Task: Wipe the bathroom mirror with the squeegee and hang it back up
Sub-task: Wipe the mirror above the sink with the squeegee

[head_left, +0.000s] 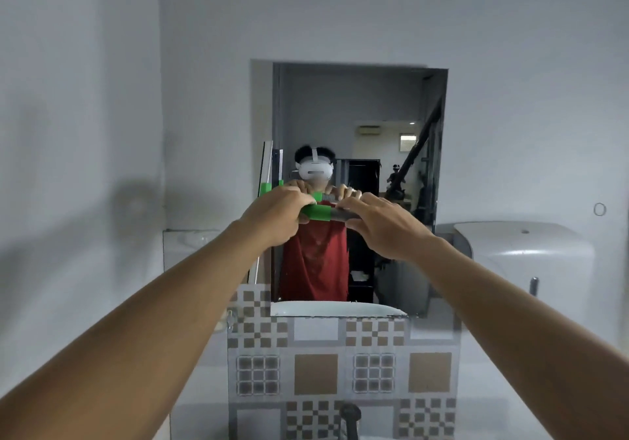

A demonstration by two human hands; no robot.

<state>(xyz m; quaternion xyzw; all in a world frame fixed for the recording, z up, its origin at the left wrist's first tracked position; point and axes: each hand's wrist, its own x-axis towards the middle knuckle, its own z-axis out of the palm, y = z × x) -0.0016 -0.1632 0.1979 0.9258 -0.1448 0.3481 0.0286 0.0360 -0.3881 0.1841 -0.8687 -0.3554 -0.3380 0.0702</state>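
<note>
The wall mirror [360, 106] hangs straight ahead and reflects a person in a red shirt wearing a white headset. A squeegee with a green and grey handle [320, 213] lies horizontally in front of the glass. Its long blade [264, 174] stands nearly upright against the mirror's left edge. My left hand [275, 215] grips the green part of the handle. My right hand [381, 225] grips the grey end. Both arms are stretched forward.
A white dispenser [531, 255] is mounted on the wall at the right, with a small ring hook [599, 209] above it. Patterned brown and white tiles [316, 371] run below the mirror. A tap top [350, 415] shows at the bottom. A small shelf [190, 235] sits left.
</note>
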